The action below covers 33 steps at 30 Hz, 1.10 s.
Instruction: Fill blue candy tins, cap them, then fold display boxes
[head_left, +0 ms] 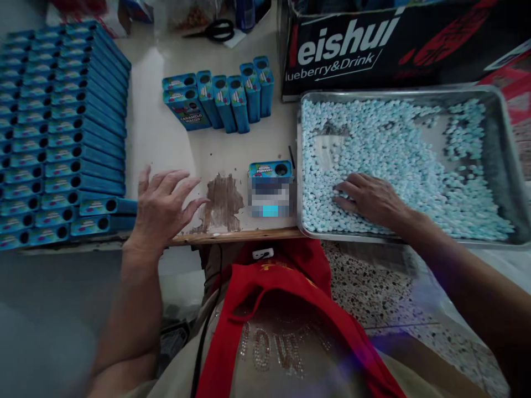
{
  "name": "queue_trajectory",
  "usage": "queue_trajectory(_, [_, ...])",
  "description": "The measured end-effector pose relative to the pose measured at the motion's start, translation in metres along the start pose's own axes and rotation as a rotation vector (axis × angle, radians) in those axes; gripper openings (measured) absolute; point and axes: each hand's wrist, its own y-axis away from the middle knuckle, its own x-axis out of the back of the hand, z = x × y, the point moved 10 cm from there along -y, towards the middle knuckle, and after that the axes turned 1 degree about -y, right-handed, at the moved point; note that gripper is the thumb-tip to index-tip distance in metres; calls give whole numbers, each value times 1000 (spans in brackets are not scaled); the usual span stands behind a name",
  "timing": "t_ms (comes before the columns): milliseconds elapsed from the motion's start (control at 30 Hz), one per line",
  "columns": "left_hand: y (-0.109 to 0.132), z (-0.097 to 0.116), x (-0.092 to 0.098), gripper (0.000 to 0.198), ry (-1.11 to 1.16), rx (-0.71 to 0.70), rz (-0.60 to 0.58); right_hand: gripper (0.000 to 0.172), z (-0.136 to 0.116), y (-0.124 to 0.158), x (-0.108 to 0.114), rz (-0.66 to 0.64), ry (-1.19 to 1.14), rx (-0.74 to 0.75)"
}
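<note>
My left hand (164,205) hovers open over the table's front edge, fingers spread, holding nothing, just right of the stacked blue boxes (62,127). My right hand (369,200) lies in the metal tray (504,166), fingers curled down onto the pale blue candies (398,160); what its fingertips hold is hidden. A single blue box (270,188) with a round hole on top stands upright between my hands, beside the tray's left rim.
A row of several upright blue boxes (219,99) stands further back. A black carton (394,44) sits behind the tray, scissors (215,30) at the far edge. A worn brown patch (222,202) marks the tabletop near the front edge.
</note>
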Motion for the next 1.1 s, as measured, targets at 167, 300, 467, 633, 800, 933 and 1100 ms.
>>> queue_trajectory(167, [-10, 3, -17, 31, 212, 118, -10, 20, 41, -15, 37, 394, -733, -426])
queue_trajectory(300, [-15, 10, -25, 37, 294, 153, 27, 21, 41, -25, 30, 434, -1482, -485])
queue_trajectory(467, [-20, 30, -47, 63, 437, 168, 34, 19, 26, -29, 30, 442, -1544, -412])
queue_trajectory(633, [-22, 40, -76, 67, 572, 180, 2, 32, 21, -35, 17, 422, -1480, -395])
queue_trajectory(800, [-19, 45, -90, 68, 648, 99, -7, 21, 23, -39, 10, 275, -1659, -450])
queue_trajectory(933, [-28, 55, -91, 75, 655, 56, 51, 28, 16, -46, 27, 293, -1683, -380])
queue_trajectory(1100, [-49, 81, -95, 51, 608, 46, 65, 46, -19, -59, 52, 421, -1504, -273])
